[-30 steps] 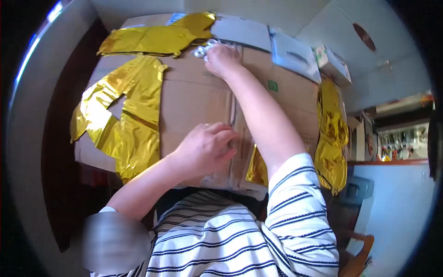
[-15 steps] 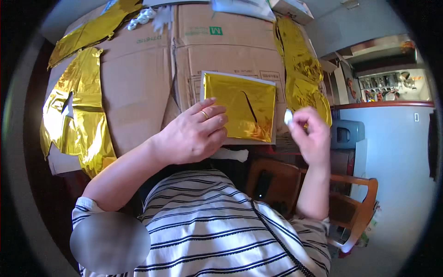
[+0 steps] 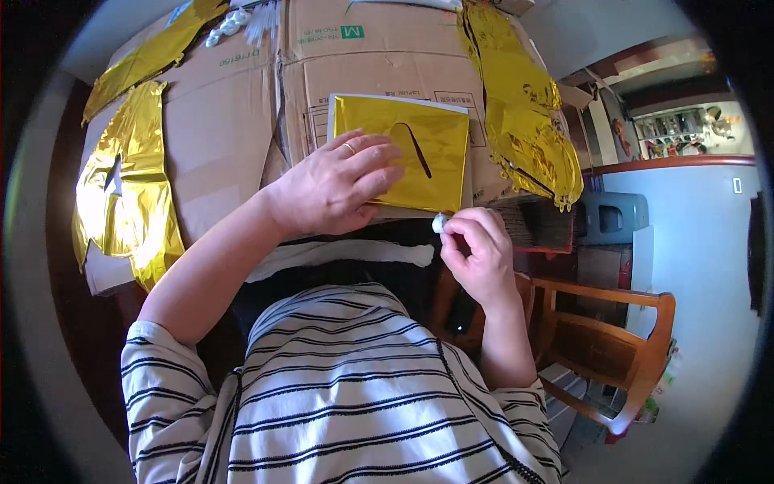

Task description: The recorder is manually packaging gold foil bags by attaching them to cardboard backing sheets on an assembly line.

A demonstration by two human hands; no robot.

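A square panel covered in shiny gold foil point(image 3: 443, 141) lies on the cardboard in front of me, with white showing along its far edge. A dark, narrow curved mark runs across its middle. My left hand point(image 3: 343, 177), with a ring on one finger, rests on the panel's left part, fingers stretched out. Close to the panel's near right corner, my right hand point(image 3: 481, 242) pinches a small white wad point(image 3: 439, 223) between thumb and fingers. Whether the wad touches the panel I cannot tell.
Cut gold foil sheets lie at the left point(image 3: 133, 177) and right point(image 3: 524, 105) of the cardboard-covered table point(image 3: 214, 137). Several white balls point(image 3: 230, 28) sit at the far left. A long white cloth roll point(image 3: 347, 252) lies before me. A wooden chair point(image 3: 601, 339) stands at the right.
My right hand has moved left with the white wad, toward the panel's near corner. The view has shifted, showing more of the cloth roll. My left hand stays on the panel.
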